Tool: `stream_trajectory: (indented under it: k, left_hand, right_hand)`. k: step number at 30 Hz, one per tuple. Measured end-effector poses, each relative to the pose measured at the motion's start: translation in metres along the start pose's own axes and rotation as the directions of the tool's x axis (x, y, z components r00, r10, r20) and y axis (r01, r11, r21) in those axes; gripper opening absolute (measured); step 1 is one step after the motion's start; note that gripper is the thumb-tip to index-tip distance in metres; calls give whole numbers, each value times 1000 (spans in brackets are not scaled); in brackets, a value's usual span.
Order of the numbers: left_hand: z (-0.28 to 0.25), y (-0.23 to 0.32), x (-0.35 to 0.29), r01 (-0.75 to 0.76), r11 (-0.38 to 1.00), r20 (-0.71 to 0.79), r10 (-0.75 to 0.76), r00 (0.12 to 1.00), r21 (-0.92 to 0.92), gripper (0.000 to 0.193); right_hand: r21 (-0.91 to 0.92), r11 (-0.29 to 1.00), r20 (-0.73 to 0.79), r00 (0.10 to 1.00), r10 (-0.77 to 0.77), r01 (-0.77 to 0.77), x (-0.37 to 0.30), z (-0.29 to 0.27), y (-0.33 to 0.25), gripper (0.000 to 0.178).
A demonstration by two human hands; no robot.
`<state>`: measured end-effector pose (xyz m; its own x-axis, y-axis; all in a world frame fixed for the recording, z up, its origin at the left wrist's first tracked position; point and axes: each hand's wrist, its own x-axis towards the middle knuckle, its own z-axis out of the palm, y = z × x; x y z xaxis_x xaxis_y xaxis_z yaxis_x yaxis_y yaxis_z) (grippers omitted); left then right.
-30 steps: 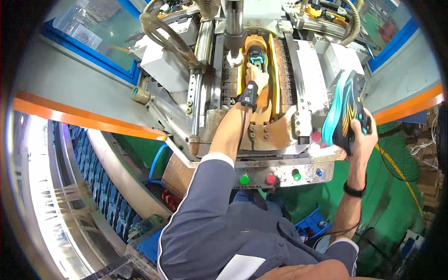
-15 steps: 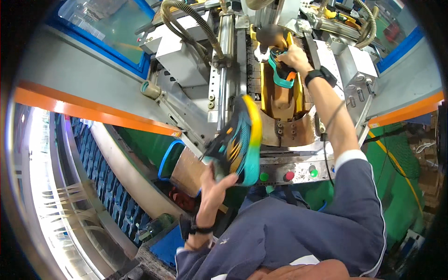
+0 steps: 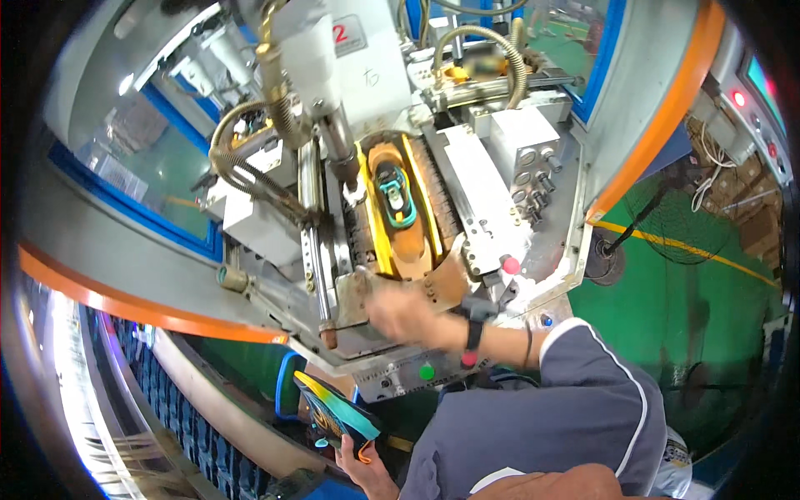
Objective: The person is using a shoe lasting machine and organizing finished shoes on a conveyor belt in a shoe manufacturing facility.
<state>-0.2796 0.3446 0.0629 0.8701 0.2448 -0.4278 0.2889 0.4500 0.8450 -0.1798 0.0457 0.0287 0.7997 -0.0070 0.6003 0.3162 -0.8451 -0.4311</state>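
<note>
My left hand (image 3: pixel 364 468) grips a black, teal and yellow sports shoe (image 3: pixel 340 408) low on the left, below the machine's front edge. The shoe is tilted, with its teal and yellow sole side up. My right hand (image 3: pixel 407 317), blurred by motion, hovers over the front of the machine's mould; I cannot make out its fingers. Inside the brown mould (image 3: pixel 407 243), between yellow side strips, lies a teal-rimmed black shoe piece (image 3: pixel 396 198), which neither hand touches.
A metal piston rod (image 3: pixel 323 292) runs along the mould's left side. Green button (image 3: pixel 427 372) and red button (image 3: pixel 511 265) sit on the machine. Orange-edged guards (image 3: pixel 158 302) flank it. A conveyor with dark blue pieces (image 3: pixel 179 408) lies left; a fan (image 3: pixel 679 218) stands right.
My right hand has let go of the teal-rimmed piece in the mould and come back toward me. My left hand has lowered the shoe to the left. The view has swung right.
</note>
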Motion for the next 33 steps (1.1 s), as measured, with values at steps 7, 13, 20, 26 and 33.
stream_trajectory:
  k: [7,13,20,26,33]
  left_hand:
    - [37,1,-28,16,1000,70,-17,997,25,32]
    - [26,-4,-43,-22,997,189,7,982,78,32]
    - [17,-6,-51,123,988,86,-131,988,91,18]
    - [4,-40,-42,-59,992,88,49,995,111,35]
    - [35,-27,-106,223,970,152,-207,967,-100,26]
  right_hand:
    - [144,987,405,914,11,-76,-163,129,-18,24]
    - [236,972,246,966,-79,19,-185,169,3,22]
    - [485,858,81,985,150,-170,-109,66,-25,20]
    - [894,425,-155,988,-3,142,14,-169,-64,13]
    - [879,-328,-477,628,-614,347,36,-290,-114,85]
